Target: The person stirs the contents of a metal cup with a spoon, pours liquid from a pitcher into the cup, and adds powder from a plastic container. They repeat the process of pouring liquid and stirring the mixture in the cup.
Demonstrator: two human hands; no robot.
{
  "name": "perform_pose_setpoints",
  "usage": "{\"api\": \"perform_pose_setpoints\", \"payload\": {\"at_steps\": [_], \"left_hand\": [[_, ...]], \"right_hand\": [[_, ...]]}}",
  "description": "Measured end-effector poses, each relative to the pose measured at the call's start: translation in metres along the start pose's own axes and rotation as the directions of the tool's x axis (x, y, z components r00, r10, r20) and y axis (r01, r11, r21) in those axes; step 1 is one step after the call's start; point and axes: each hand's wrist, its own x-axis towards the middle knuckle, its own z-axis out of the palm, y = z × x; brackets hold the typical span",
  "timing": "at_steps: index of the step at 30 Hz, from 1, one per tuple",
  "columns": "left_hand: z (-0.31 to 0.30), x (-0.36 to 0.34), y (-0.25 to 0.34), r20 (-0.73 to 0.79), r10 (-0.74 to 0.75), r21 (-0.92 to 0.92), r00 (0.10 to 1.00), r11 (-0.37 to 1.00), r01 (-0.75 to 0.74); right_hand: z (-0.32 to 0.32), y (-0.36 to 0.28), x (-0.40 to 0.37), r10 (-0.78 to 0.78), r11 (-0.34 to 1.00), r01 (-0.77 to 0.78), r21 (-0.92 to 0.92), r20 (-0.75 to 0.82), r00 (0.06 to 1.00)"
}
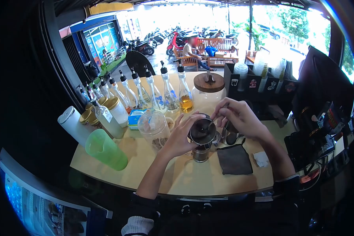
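Dark vessel: above the counter [169,185], mouth toward the camera; landmark for all the places below.
Left hand [179,137]: curled round the left side of the dark vessel [200,135], thumb near side, fingers far side.
Right hand [240,117]: at the vessel's upper right, fingertips pinching a thin handle [213,121] that slants into its mouth; tip too dark to make out.
Small glass container [200,155]: just below the vessel in view; contact cannot be told.
Clear jar [153,128]: left of the vessel, near the left hand, brownish bits low inside.
Green pitcher [106,149]: farther left of the vessel.
Dark cloth [235,159]: lower right of the vessel, flat on counter.
White crumpled tissue [260,159]: right of the vessel, beyond the cloth.
Wooden-lidded jar [209,94]: behind the vessel.
Pump bottle with amber liquid [186,103]: behind the vessel, slightly left.
Cup organiser [259,89]: behind the vessel, to the right.
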Motion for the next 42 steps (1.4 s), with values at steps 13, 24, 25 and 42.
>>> {"api": "perform_pose_setpoints", "payload": {"at_steps": [13, 24, 25, 42], "left_hand": [[0.009, -0.003, -0.006, -0.051, 0.057, 0.083, 0.997, 0.995, -0.052], [0.004, -0.01, -0.002, -0.046, 0.01, 0.053, 0.999, 0.999, -0.008], [0.003, -0.011, -0.001, -0.077, 0.006, 0.051, 0.997, 0.999, -0.002], [0.005, -0.009, -0.007, 0.035, -0.028, 0.116, 0.999, 0.993, 0.024]], "right_hand": [[0.023, -0.017, 0.025, -0.131, 0.95, 0.208, -0.231, 0.31, 0.942], [0.022, -0.004, 0.023, -0.073, 0.992, 0.085, -0.092, 0.125, 0.989], [0.024, -0.003, 0.021, -0.064, 0.995, 0.073, -0.065, 0.138, 0.988], [0.036, -0.008, 0.03, -0.237, 0.872, 0.326, -0.364, 0.27, 0.933]]}}
